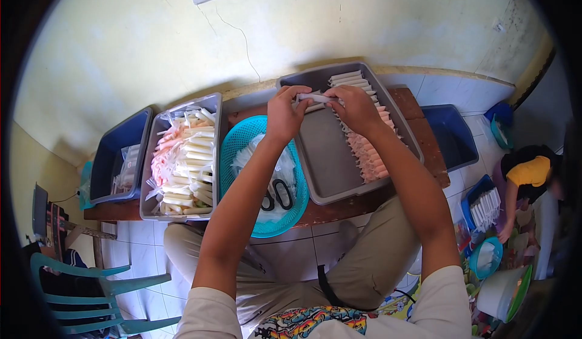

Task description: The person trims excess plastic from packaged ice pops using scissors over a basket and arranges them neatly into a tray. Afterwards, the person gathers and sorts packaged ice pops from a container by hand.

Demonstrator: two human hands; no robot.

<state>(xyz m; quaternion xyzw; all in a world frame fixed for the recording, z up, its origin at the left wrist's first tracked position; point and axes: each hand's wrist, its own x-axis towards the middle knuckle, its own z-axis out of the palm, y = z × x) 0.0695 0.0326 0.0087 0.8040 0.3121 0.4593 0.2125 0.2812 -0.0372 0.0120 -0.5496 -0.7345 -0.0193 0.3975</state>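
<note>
Between my left hand (286,112) and my right hand (356,109) a small white plastic-wrapped stick (316,98) is pinched at its two ends. Both hands are closed on it, above the far part of a grey tray (327,166). Inside that tray, pink wrapped sticks (365,156) lie in a row along the right side, with white wrapped sticks (348,77) behind them. Below my left forearm stands a turquoise basket (227,163) with clear plastic bags (285,168) and black-handled scissors (281,195), partly covered by the arm.
Left of the basket is a grey tray (146,184) full of white and pink wrapped sticks, then a dark blue bin (115,136). Another blue bin (451,136) sits right of the wooden bench (429,142). A person (527,172) works at lower right. A green chair (85,299) stands at lower left.
</note>
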